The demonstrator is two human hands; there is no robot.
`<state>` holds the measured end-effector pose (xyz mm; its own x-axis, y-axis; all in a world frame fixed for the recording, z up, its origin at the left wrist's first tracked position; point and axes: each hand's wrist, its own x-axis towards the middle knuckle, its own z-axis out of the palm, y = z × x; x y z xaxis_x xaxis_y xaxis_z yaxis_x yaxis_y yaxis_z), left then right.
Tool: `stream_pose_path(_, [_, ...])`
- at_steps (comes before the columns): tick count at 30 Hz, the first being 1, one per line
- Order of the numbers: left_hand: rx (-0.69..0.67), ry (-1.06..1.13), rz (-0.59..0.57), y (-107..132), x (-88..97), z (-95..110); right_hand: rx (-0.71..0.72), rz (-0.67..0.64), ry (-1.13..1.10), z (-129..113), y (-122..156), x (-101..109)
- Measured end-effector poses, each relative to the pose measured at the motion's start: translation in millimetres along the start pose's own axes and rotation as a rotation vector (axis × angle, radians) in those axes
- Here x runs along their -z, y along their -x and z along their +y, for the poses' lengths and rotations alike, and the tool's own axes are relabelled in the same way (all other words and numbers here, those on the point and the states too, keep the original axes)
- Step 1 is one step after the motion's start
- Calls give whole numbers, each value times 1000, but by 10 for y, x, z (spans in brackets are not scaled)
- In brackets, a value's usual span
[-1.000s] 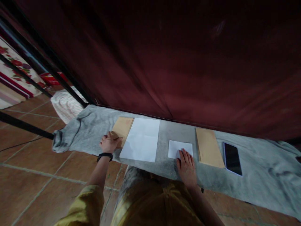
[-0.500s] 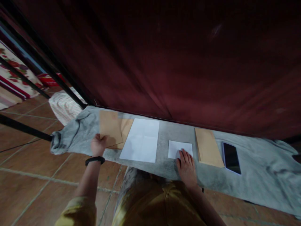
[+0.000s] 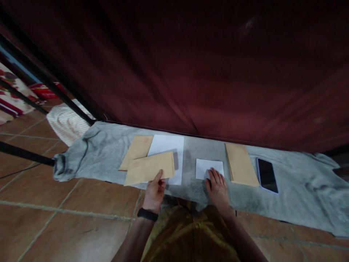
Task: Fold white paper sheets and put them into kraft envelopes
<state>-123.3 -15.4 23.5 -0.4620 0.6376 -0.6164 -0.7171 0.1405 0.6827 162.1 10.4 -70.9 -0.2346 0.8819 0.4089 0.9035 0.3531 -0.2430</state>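
Observation:
Between thumb and fingers, my left hand (image 3: 155, 193) pinches a brown paper envelope (image 3: 148, 168), turned sideways over white sheets of paper (image 3: 166, 143). Another brown envelope (image 3: 139, 147) lies partly under it at the left. My right hand (image 3: 217, 187) rests flat, fingers stretched out, on a small folded white paper (image 3: 203, 168). Just right of that hand lies a stack of brown envelopes (image 3: 241, 165). All of these are on a grey cloth (image 3: 191, 156) spread over a narrow surface.
A phone (image 3: 267, 175) with a dark screen lies right of the envelope stack. Behind the cloth hangs a dark red curtain (image 3: 204, 91). Black metal bars (image 3: 27, 153) stand at the left, near a striped cloth (image 3: 68, 122) on the tiled floor (image 3: 89, 203).
My left hand has moved right with the envelope, which has turned from upright to sideways and now covers part of the white sheets. My right hand stays on the folded paper.

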Motion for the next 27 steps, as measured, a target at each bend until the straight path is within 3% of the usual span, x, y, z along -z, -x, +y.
stream_pose_path(3, [-24,56,16,31,-203,-237,-1,-11,6,-11,-11,22])
stream_pose_path(7, [29,7,-19,1,-294,-341,-2,-19,15,-24,-21,38])
stream_pose_path(15, [87,-172,-125,76,-143,-465,-7,-4,5,-32,-26,50])
stream_pose_path(23, [102,-378,-277,361,115,-559,-3,-11,-19,-23,-45,66])
stream_pose_path(25, [-1,-500,-357,462,141,-603,-7,-15,-29,-28,-49,74])
stream_pose_path(27, [-277,-733,-463,520,109,-626,-15,-21,-33,-36,-52,86])
